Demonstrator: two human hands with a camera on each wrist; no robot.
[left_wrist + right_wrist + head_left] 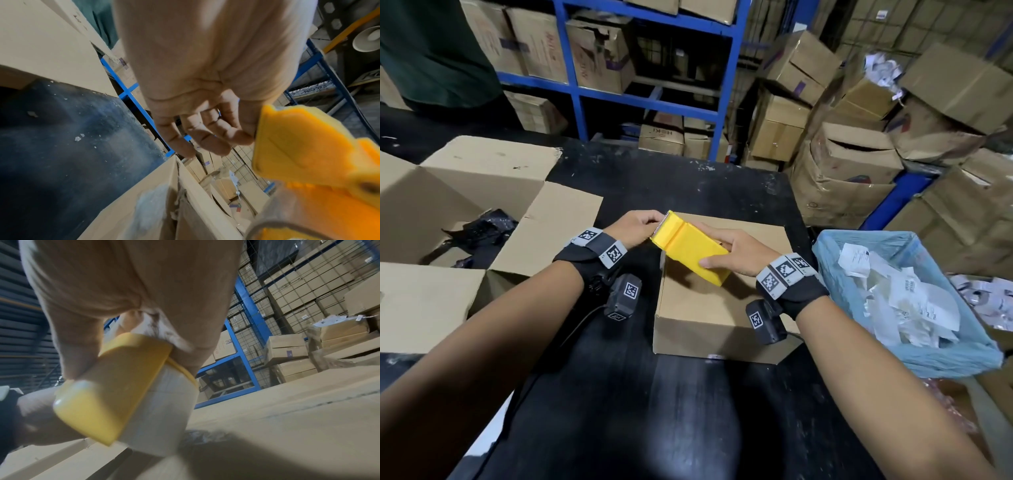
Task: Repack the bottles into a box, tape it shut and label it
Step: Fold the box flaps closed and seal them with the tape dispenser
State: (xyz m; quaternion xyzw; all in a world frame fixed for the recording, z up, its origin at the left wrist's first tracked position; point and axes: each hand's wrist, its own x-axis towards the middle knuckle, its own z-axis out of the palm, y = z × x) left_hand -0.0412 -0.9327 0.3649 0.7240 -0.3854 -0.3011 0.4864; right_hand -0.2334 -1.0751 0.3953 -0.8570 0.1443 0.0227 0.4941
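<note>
closed box's (726, 308) contents hidden, tape dispenser (115, 386) blurred in the right wrist view, large open carton (431, 205) cut off at the left edge

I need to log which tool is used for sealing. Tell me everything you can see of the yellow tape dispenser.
The tape dispenser is a yellow, smooth plastic shell, boxy with rounded corners, hooded over a roll of pale tape. A toothed metal cutting edge runs along its far end. It is held tilted just above the closed cardboard box. The right hand grips its body, thumb on the near side. The left hand has its fingers at the cutter end, apparently at the tape's free end.
</note>
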